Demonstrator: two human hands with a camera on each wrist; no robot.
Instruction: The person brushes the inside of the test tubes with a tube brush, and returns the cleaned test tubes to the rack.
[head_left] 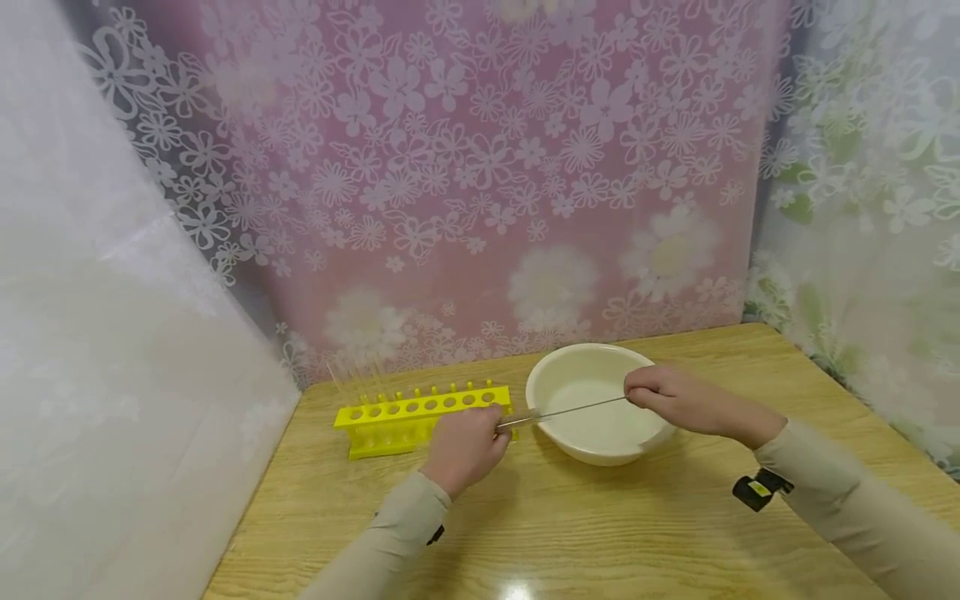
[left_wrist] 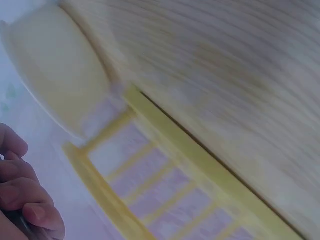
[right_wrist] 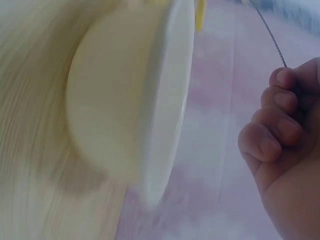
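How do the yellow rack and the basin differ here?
The rack is bright yellow, the basin cream. The rack is long with a row of holes, the basin round and open. In the head view, the left hand covers part of the rack; the wire in the right hand crosses the basin. Both stand on the table.

brush wire gry | rack yel | bowl crm | curtain pnk/wht flrl

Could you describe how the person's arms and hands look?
The sleeves are long and beige; left hand and right hand are bare. A black device with a yellow label is at the right sleeve, a small black piece at the left.
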